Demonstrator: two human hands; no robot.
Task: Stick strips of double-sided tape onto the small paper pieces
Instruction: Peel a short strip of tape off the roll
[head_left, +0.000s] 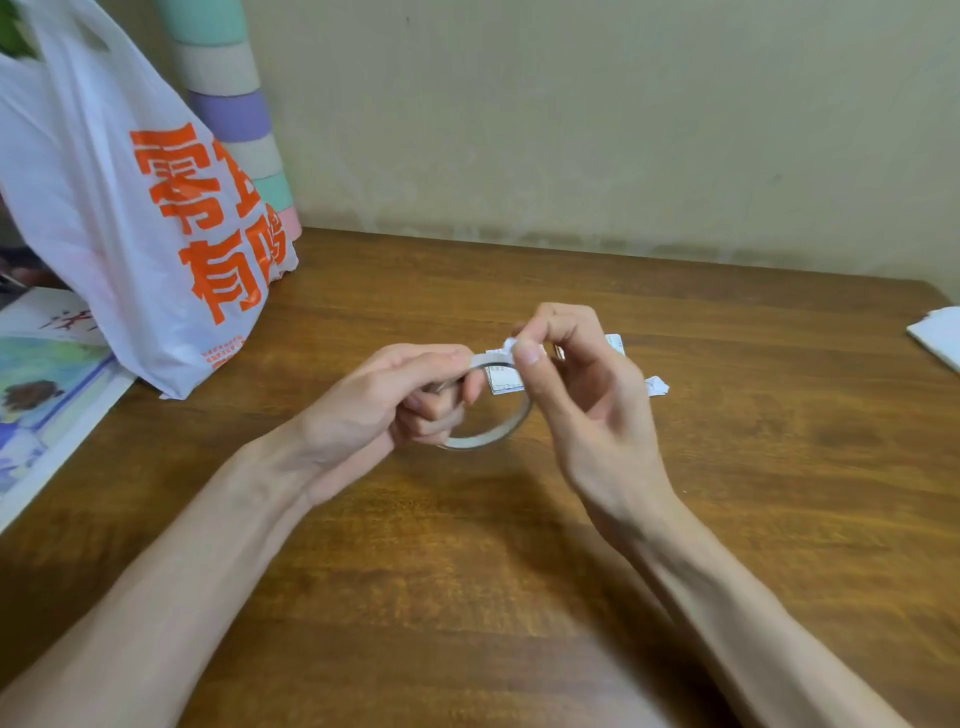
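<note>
I see both hands raised just above the wooden worktop (753, 441), meeting near its middle. The left hand (400, 395) has its grip closed on the thin roll of double-sided tape (493, 437): the fingers curl through the ring from below and the thumb presses on the top of the band, so the roll hangs tilted between the two hands. The right hand (576, 384) has a narrow pinch grip, thumb and forefinger tight on the loose tape end (510, 346) at the top of the roll, with its other fingers loosely bent behind. On the worktop just beyond the hands lie the small paper pieces: one printed piece (506, 380) shows through the ring, a second (616, 343) peeks out behind the right fingers, and a crumpled scrap (656, 386) sits to the right of that hand. I cannot tell whether any of them already carries tape. At far left stands a white plastic bag (104, 218) with orange characters, a stack of pastel rolls (228, 104) against the wall behind it, and a colourful printed sheet (47, 395) beside it. A white paper (941, 340) lies at the right edge.
</note>
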